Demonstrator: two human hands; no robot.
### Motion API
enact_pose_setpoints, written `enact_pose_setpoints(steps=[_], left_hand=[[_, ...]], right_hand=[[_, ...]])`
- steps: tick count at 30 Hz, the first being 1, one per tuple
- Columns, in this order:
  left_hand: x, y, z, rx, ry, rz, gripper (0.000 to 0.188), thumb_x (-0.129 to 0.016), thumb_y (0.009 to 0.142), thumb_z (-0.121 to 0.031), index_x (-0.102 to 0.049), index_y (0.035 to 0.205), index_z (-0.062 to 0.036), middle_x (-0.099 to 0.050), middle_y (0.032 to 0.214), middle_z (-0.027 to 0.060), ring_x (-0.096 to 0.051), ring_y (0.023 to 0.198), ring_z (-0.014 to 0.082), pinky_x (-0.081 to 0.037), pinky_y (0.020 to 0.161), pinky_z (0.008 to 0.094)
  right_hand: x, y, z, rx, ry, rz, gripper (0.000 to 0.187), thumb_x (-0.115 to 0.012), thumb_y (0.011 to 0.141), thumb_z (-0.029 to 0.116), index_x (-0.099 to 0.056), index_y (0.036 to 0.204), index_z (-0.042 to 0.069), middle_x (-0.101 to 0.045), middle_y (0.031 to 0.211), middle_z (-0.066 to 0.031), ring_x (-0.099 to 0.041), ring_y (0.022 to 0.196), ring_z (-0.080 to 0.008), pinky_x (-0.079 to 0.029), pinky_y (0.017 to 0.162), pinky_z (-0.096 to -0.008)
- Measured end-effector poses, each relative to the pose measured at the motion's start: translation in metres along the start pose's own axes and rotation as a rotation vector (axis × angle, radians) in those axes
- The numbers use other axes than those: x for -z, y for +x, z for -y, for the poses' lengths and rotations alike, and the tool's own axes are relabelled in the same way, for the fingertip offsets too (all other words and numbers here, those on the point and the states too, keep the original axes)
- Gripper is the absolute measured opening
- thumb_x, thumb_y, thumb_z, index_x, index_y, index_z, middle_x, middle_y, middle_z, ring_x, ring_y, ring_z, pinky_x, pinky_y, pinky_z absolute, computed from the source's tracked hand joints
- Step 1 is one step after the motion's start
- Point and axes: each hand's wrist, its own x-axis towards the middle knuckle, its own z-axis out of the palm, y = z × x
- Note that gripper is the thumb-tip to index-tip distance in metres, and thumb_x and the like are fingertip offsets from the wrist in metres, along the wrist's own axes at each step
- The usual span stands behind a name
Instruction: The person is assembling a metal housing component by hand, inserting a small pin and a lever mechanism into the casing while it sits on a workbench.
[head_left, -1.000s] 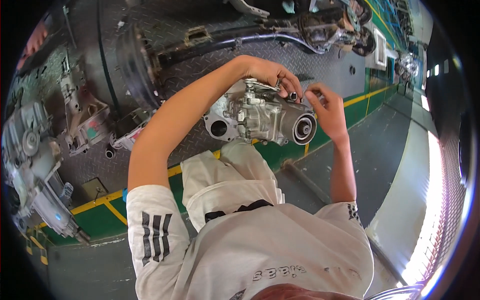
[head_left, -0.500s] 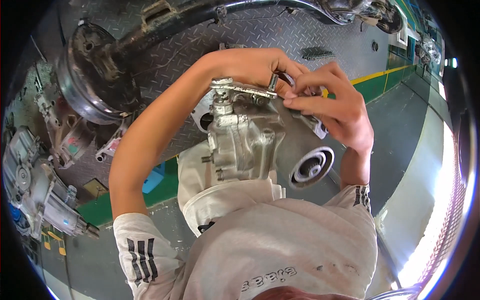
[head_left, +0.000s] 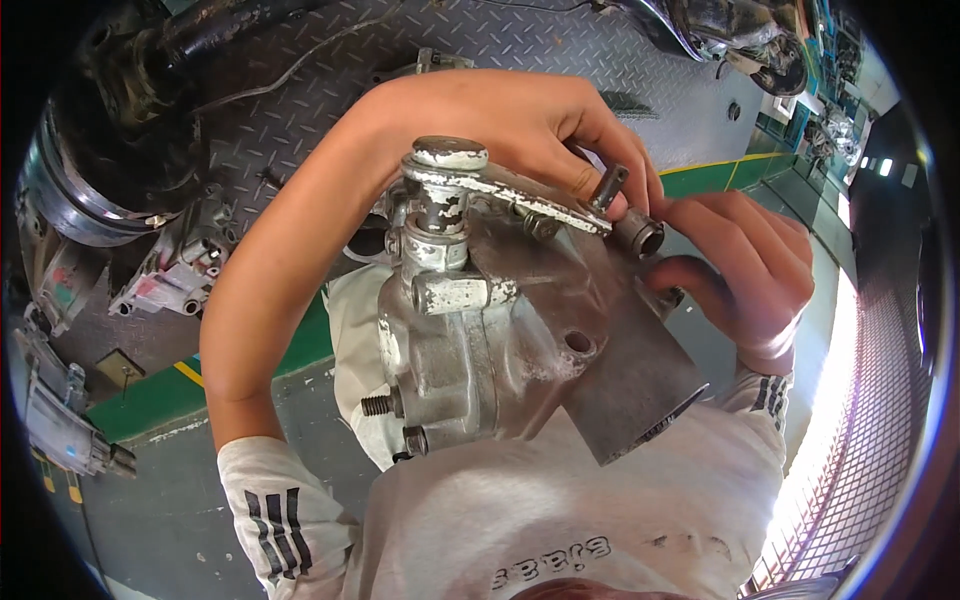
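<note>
A worn metal gearbox housing (head_left: 440, 350) stands upright in front of my body. Across its top runs a lever (head_left: 520, 200) with flaking white paint, a round pivot at one end and an upright pin (head_left: 610, 187) at the other. My left hand (head_left: 545, 125) reaches round the far side, its bent fingers and thumb closed at the pin end of the lever. Just beside them sits a short hollow metal cylinder (head_left: 645, 238). My right hand (head_left: 745, 265) is curled at the housing's right side; what its fingers grip is hidden. A dark tube (head_left: 640, 385) points toward me.
Behind lies a tread-plate surface (head_left: 390, 65) with a dark axle and drum (head_left: 110, 200) at far left. More metal housings (head_left: 180, 265) stand on the left. A mesh panel (head_left: 840, 470) runs along the right. A green-edged grey floor (head_left: 220, 510) lies below.
The housing now looks larger and turned, with its tube swung round. My right hand has moved right and down, away from my left fingertips. My left hand stays by the lever's pin end.
</note>
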Motion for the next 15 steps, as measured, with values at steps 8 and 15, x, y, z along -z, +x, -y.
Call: enact_pose_setpoints(steps=[8, 15], left_hand=[[0.001, 0.003, -0.005, -0.017, 0.016, -0.060, 0.026, -0.071, 0.091, -0.008, -0.071, 0.112, 0.0084, -0.072, 0.118, 0.0146, -0.065, 0.112, 0.0188, -0.050, 0.100, 0.0312], [-0.002, 0.003, -0.009, -0.005, 0.031, -0.072, 0.023, -0.072, 0.089, -0.007, -0.072, 0.109, 0.0060, -0.072, 0.112, 0.0124, -0.065, 0.108, 0.0171, -0.051, 0.097, 0.0311]], right_hand=[[0.007, 0.010, -0.006, 0.244, -0.145, 0.089, 0.039, -0.074, 0.064, 0.005, -0.074, 0.103, 0.001, -0.069, 0.094, -0.0114, -0.062, 0.063, -0.0177, -0.050, 0.050, -0.0275], [0.010, 0.014, -0.011, 0.453, -0.036, 0.172, 0.040, -0.076, 0.067, 0.003, -0.073, 0.106, -0.006, -0.070, 0.104, -0.0177, -0.069, 0.074, -0.0236, -0.057, 0.054, -0.0279]])
